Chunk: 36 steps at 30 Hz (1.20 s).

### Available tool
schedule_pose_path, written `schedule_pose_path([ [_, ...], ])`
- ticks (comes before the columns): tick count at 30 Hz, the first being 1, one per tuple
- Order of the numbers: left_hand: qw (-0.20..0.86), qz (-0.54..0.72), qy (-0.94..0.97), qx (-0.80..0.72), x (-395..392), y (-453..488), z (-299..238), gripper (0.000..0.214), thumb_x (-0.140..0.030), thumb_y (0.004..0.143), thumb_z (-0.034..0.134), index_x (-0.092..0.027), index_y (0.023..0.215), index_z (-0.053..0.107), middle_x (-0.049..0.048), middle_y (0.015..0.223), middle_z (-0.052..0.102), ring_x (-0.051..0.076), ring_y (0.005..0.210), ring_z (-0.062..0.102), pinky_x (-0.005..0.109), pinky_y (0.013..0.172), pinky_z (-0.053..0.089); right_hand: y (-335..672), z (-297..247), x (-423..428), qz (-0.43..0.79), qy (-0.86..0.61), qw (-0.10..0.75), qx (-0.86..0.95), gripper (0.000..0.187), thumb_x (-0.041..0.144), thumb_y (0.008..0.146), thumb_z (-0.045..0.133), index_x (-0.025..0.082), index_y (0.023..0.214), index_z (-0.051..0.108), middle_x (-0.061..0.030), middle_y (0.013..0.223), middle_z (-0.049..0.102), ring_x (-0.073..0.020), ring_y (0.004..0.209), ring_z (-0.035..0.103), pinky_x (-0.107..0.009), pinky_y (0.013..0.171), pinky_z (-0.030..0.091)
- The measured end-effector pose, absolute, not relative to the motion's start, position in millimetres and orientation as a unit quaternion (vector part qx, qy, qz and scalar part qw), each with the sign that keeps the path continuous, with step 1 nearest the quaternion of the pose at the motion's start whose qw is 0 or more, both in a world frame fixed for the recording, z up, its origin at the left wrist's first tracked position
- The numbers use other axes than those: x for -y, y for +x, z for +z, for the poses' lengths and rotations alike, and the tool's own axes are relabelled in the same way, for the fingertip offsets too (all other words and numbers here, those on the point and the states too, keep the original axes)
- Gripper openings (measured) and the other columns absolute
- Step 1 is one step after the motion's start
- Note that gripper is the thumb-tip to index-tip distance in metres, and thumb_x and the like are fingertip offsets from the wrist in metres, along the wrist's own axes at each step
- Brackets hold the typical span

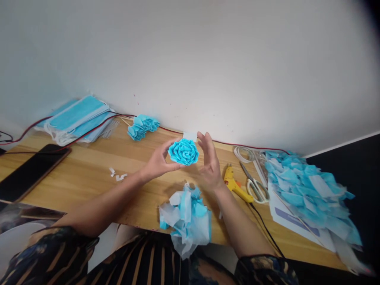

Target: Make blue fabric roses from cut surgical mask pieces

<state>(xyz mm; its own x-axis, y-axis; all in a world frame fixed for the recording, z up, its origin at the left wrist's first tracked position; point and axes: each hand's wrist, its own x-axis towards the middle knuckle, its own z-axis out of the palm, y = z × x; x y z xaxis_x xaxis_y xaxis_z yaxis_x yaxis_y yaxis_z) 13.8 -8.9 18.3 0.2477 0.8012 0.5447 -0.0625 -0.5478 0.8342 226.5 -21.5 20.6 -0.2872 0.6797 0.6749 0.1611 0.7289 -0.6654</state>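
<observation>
A blue handmade flower (184, 152) with many ruffled petals faces up at the middle of the view. My left hand (160, 160) grips it from the left, thumb and fingers around its underside. Just right of the bloom, my right hand (209, 162) is held up with its fingers apart and nothing in them. Whether the flower has a stem is hidden. Below the hands, a crumpled heap of blue and white fabric scraps (186, 215) hangs over the table's front edge. Two or so finished blue flowers (142, 126) lie behind, to the left.
Blue face masks (81, 116) are stacked at back left, above a black phone (34, 170). Right of my hands lie a yellow glue gun (236, 184), scissors (255, 188) and a white cable coil (244, 154). Blue fabric pieces (311, 190) cover the right end. White bits (118, 176) lie left.
</observation>
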Motion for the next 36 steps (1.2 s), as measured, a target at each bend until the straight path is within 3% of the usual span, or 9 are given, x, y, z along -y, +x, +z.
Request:
schedule_pose_path([
  [2,0.363,0.545,0.714,-0.247,9.6,14.3,19.8,0.076,-0.049,0.069,0.088,-0.018,0.132,0.061,0.0174,0.134,0.068,0.035,0.127,0.063,0.048,0.11,0.049,223.7,26.0,26.0,0.204,-0.273,0.506,0.792,0.102,0.072,0.083,0.064,0.033,0.165,0.016,-0.0103,0.168,0.035,-0.0314,0.156,0.033,-0.055,0.128,0.029],
  [7,0.351,0.542,0.73,-0.224,7.7,14.0,16.0,0.074,-0.051,0.071,0.087,-0.021,0.134,0.061,0.016,0.135,0.067,0.034,0.127,0.063,0.047,0.11,0.048,220.6,30.0,27.8,0.171,-0.287,0.484,0.808,0.101,0.069,0.08,0.069,0.035,0.163,0.023,-0.0102,0.16,0.047,-0.0324,0.152,0.04,-0.055,0.126,0.033],
  [14,0.358,0.54,0.719,-0.25,4.1,9.7,2.7,0.082,-0.057,0.071,0.085,-0.021,0.139,0.057,0.0175,0.141,0.063,0.036,0.132,0.06,0.05,0.112,0.047,224.7,27.0,23.4,0.153,-0.315,0.483,0.802,0.075,0.052,0.089,0.071,0.038,0.156,0.041,-0.0054,0.154,0.056,-0.0299,0.15,0.044,-0.053,0.122,0.04],
  [20,0.302,0.525,0.758,-0.241,3.6,9.3,11.3,0.081,-0.058,0.076,0.08,-0.021,0.144,0.055,0.0186,0.145,0.061,0.036,0.135,0.057,0.051,0.115,0.043,222.3,27.2,24.9,0.162,-0.32,0.485,0.797,0.073,0.055,0.088,0.07,0.038,0.155,0.044,-0.0049,0.151,0.059,-0.0297,0.15,0.044,-0.053,0.122,0.039],
  [28,0.269,0.516,0.775,-0.246,6.1,8.5,12.1,0.094,-0.05,0.081,0.079,-0.023,0.159,0.035,0.0201,0.154,0.051,0.037,0.141,0.052,0.051,0.116,0.043,221.0,22.5,24.0,0.13,-0.329,0.488,0.798,0.068,0.05,0.095,0.064,0.037,0.157,0.039,-0.005,0.154,0.057,-0.0283,0.148,0.046,-0.052,0.122,0.04],
  [36,0.256,0.52,0.776,-0.25,4.9,9.3,9.2,0.084,-0.058,0.084,0.073,-0.023,0.154,0.043,0.0191,0.153,0.052,0.037,0.142,0.05,0.053,0.119,0.039,216.6,25.3,27.9,0.072,-0.343,0.455,0.819,0.067,0.046,0.101,0.053,0.036,0.162,0.027,-0.0055,0.158,0.051,-0.0298,0.153,0.038,-0.056,0.124,0.035],
])
